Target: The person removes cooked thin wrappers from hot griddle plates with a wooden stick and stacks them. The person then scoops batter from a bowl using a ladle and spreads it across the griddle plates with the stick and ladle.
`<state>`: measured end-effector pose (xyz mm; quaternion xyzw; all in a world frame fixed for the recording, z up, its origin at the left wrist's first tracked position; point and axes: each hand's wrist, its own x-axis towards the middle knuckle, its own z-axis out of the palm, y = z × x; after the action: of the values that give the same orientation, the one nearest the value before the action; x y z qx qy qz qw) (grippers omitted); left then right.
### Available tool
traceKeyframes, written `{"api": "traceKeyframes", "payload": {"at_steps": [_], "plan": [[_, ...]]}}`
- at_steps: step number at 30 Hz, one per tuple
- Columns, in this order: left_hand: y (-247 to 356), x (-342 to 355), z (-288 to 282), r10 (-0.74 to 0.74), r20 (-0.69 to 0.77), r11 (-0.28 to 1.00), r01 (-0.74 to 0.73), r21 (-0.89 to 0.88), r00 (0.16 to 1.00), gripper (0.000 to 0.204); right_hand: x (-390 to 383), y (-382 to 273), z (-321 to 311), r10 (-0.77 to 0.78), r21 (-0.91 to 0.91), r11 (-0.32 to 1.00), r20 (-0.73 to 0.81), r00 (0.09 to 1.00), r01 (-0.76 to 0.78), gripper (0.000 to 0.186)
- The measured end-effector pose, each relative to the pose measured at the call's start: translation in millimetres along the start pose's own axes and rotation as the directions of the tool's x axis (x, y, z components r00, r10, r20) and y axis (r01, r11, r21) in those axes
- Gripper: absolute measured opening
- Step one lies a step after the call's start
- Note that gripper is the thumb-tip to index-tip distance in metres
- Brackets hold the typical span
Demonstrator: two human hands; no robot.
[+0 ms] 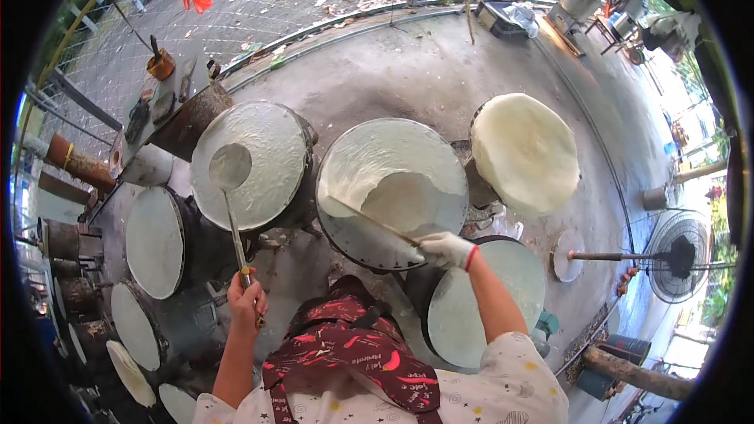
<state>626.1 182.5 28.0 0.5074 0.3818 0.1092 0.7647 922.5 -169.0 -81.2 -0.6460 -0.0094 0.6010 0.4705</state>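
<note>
My left hand (247, 304) is bare and closed around the long handle of a ladle (230, 166). The ladle's round bowl rests on the white batter (276, 137) that coats the left drum-like griddle. My right hand (448, 250), in a white glove with a red cuff, grips a long thin scraper (375, 222). It lies slantwise across the middle griddle (357, 245), over its near half. White batter (393, 141) covers the far part of that griddle in swirls, around a greyer rounded patch. Whether the blade touches the surface I cannot tell.
A puffed pale pancake (525, 153) covers the right griddle. Another coated griddle (487, 306) stands near my right elbow; several more line the left side. A round paddle (565, 255) and a fan (677, 255) are at the right. Wire fencing (251, 0) runs along the back.
</note>
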Motion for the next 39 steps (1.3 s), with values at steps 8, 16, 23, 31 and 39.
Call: {"api": "traceKeyframes", "payload": {"at_steps": [8, 16, 23, 31, 39], "plan": [[-8.9, -23.7, -1.6, -0.024, -0.068, 0.999, 0.020, -0.050, 0.997, 0.022, 30.1, -77.1, -7.3, -0.188, -0.100, 0.981, -0.249, 0.950, 0.168, 0.046], [-21.2, -52.2, 1.3, -0.001, -0.087, 0.996, -0.007, -0.087, 0.996, 0.022, 8.2, -20.4, -48.1, 0.086, 0.065, 0.996, -0.380, 0.921, -0.066, 0.032], [-27.4, -77.9, -7.7, -0.017, -0.054, 0.990, 0.010, -0.140, 0.998, 0.022, -16.7, -13.5, 11.8, -0.118, 0.012, 0.993, -0.026, 0.993, 0.119, 0.028], [-14.0, -70.6, -42.8, -0.021, 0.048, 0.993, 0.026, -0.114, 0.999, 0.022, -23.1, 34.4, 65.7, -0.151, 0.146, 0.955, -0.510, 0.847, 0.258, 0.036], [-1.0, -52.4, -153.6, -0.094, 0.193, 0.984, 0.121, -0.131, 0.977, 0.023, -52.2, 86.8, 222.2, -0.163, 0.622, 0.663, -0.422, 0.892, 0.415, 0.038]]}}
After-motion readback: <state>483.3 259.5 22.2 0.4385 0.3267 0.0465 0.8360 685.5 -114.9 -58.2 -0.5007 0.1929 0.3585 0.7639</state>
